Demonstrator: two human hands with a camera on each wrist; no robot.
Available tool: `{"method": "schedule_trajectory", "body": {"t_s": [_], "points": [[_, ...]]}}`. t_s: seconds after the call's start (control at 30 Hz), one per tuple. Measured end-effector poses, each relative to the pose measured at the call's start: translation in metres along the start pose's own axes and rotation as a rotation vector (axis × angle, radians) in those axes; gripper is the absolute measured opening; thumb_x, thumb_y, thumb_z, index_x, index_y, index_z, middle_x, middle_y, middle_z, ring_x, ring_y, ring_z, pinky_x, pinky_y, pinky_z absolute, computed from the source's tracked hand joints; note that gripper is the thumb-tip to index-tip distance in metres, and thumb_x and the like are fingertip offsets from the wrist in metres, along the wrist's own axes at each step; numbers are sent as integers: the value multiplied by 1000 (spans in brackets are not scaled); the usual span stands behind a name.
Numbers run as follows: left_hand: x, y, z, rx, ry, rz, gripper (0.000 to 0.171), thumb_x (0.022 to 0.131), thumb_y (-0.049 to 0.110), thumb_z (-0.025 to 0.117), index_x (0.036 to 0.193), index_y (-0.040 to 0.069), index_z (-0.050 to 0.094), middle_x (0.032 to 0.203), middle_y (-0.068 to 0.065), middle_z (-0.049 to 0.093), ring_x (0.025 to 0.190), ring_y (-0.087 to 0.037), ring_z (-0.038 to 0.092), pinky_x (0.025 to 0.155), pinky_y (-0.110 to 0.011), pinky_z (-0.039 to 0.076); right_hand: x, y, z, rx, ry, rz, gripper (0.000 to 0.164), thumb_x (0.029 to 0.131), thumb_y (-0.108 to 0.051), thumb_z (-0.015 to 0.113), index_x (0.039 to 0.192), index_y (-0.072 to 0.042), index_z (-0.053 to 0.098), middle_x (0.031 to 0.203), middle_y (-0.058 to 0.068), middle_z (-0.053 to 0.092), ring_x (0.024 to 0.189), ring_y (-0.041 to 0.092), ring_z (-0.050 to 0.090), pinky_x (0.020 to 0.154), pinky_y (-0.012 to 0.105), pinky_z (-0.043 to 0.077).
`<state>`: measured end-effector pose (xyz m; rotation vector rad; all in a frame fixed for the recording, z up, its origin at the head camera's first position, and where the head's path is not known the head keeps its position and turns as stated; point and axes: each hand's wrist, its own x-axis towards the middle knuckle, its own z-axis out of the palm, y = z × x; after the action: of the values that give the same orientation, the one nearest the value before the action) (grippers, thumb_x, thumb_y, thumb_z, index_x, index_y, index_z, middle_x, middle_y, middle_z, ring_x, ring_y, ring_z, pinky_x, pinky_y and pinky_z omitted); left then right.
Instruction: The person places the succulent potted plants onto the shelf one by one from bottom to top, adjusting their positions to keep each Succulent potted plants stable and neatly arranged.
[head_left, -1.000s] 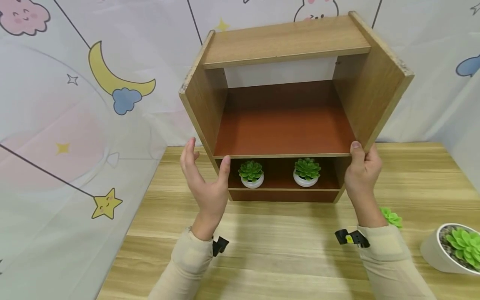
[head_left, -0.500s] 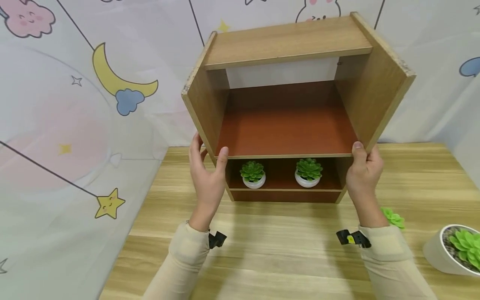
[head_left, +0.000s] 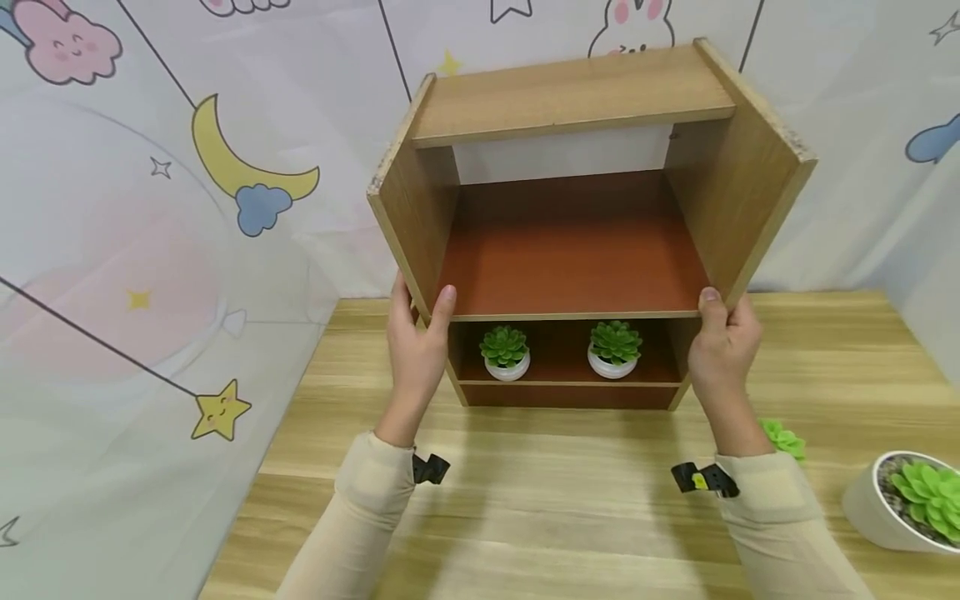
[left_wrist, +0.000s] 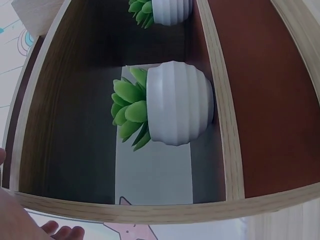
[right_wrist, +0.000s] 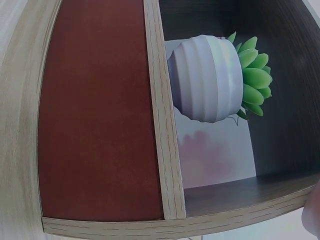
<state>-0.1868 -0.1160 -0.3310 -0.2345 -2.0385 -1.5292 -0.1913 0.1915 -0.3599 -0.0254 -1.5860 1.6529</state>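
A small wooden shelf (head_left: 573,250) with a reddish-brown middle board stands on the table in the head view. My left hand (head_left: 417,358) grips its left side panel, thumb at the front edge and fingers on the outer face. On the opposite side panel, my right hand (head_left: 723,350) holds on, its thumb on the front edge near the middle board. Two succulents in white ribbed pots sit in the lower compartment: a left potted succulent (left_wrist: 177,105) and a right potted succulent (right_wrist: 207,80). Only fingertips and part of the palm show in the left wrist view.
To the right on the wood-grain table (head_left: 555,508) stands a larger white pot with a green succulent (head_left: 900,500). Another green succulent (head_left: 783,439) is partly hidden behind the right forearm. A printed cloth backdrop (head_left: 187,208) rises behind the shelf and on the left.
My left hand has moved from beside the shelf, fingers spread, up and rightward onto its left panel and taken hold. My right hand keeps its grip. The head view has shifted slightly.
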Motion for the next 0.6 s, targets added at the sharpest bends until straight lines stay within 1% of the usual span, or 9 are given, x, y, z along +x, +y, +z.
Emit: {"method": "schedule_trajectory", "body": {"t_s": [0.03, 0.1, 0.2, 0.27, 0.43, 0.6], "points": [[1, -6, 1, -2, -4, -8, 58, 97, 28, 64, 148, 12, 41, 138, -7, 50, 125, -18, 47, 101, -43, 39, 0, -1, 0, -2, 0, 7, 21, 92, -5, 50, 72, -3, 55, 69, -8, 48, 73, 10, 45, 69, 23, 34], [4, -20, 2, -2, -9, -23, 56, 96, 36, 64, 145, 15, 45, 134, -4, 53, 122, -17, 51, 98, -43, 41, -1, -1, 0, -1, -2, 0, 21, 93, -4, 50, 73, -6, 57, 70, -8, 49, 73, 10, 46, 69, 23, 34], [6, -22, 4, -1, -14, -57, 54, 96, 41, 63, 139, 13, 49, 129, -5, 57, 118, -18, 54, 96, -42, 43, 3, 16, -3, 1, 2, -20, 20, 93, -4, 51, 74, -6, 58, 72, -7, 51, 74, 11, 47, 70, 23, 35], [7, -23, 5, -7, -16, -74, 54, 96, 42, 62, 139, 12, 50, 129, -6, 57, 118, -17, 53, 97, -41, 43, 4, 18, -3, 5, 1, -30, 20, 93, -4, 52, 75, -9, 59, 73, -5, 52, 75, 11, 48, 70, 23, 36], [7, -25, 7, -48, -40, -107, 54, 98, 38, 60, 143, 12, 47, 136, -6, 54, 125, -16, 48, 102, -37, 38, 4, 18, -4, 6, 9, -23, 22, 93, -4, 51, 74, -13, 60, 73, -3, 53, 76, 12, 48, 71, 23, 36], [8, -27, 9, -116, -50, -127, 50, 101, 26, 56, 145, 5, 43, 142, -12, 49, 131, -19, 43, 106, -35, 33, 3, 17, -4, 4, -3, -28, 23, 93, -4, 52, 75, -15, 59, 75, -3, 54, 77, 12, 48, 73, 23, 37]]}}
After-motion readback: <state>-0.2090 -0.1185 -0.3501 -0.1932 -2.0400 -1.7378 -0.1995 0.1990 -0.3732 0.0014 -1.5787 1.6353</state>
